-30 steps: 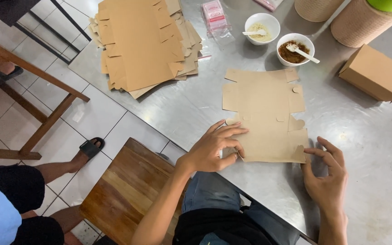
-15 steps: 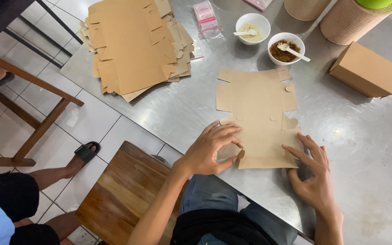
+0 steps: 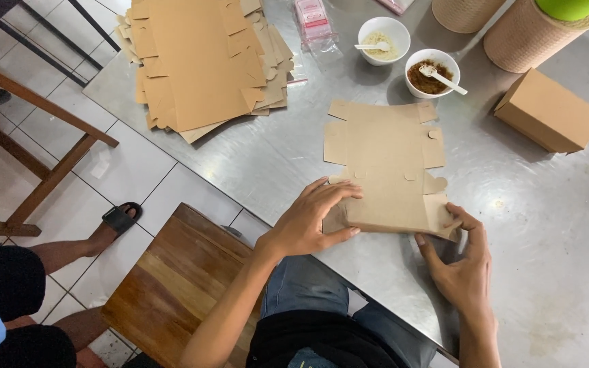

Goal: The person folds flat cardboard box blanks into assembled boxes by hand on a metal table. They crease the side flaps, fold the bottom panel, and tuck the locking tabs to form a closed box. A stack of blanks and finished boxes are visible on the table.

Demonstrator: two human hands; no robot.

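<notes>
**Near edge of the flat box blank is now folded up between both hands**

Since the earlier pictures the right hand [image 3: 463, 262] has come in from the side to the cardboard blank [image 3: 386, 163], and the near edge of the blank now stands raised instead of lying flat. The left hand [image 3: 311, 218] stays at the same corner as before.

The left hand has its fingers spread over the near left corner of the blank, with the thumb under the folded flap, so it pinches the cardboard there. The right hand touches the near right corner; its fingers are partly curled, thumb and forefinger at the flap's end.

The blank lies on the steel counter [image 3: 547, 225], directly in front of the person, its far part still flat.

At 12 o'clock from the blank stand two white bowls [image 3: 431, 71], each with a spoon inside. At 2 o'clock sits a closed brown box [image 3: 547, 112], and behind it two round woven containers [image 3: 530, 37]. At 10 o'clock is a stack of flat blanks [image 3: 202, 61], with a small plastic packet [image 3: 313, 20] beside it. At 8 o'clock, below the counter edge, is a wooden stool [image 3: 172, 286], and farther left another person's foot in a black sandal [image 3: 118, 219] rests on the tiled floor.
</notes>
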